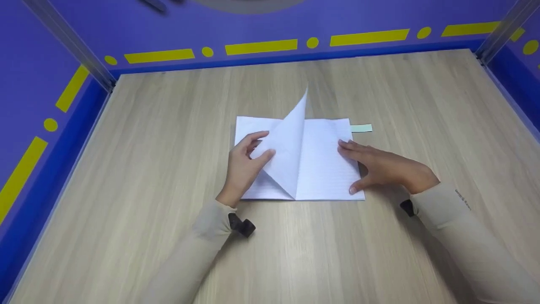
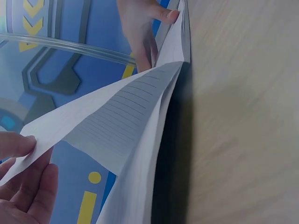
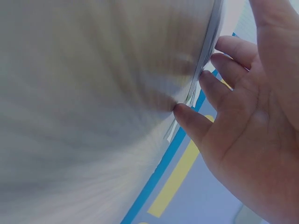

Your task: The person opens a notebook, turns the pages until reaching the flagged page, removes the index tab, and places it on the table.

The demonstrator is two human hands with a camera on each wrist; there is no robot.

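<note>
Pinching lifted page [image 1: 288, 145], left hand [image 1: 244, 166]; right hand [image 1: 382, 166] flat on notebook [image 1: 325, 169].

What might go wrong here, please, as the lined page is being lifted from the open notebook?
The left hand pinches the raised page at its edge, so a quick pull could crease or tear it near the spine. The right hand only rests flat on the notebook, which might slide on the wooden table. The green bookmark sticking out could slip free.

Notebook's left page [image 1: 249, 126] partly behind lifted sheet [image 1: 289, 147]
</note>
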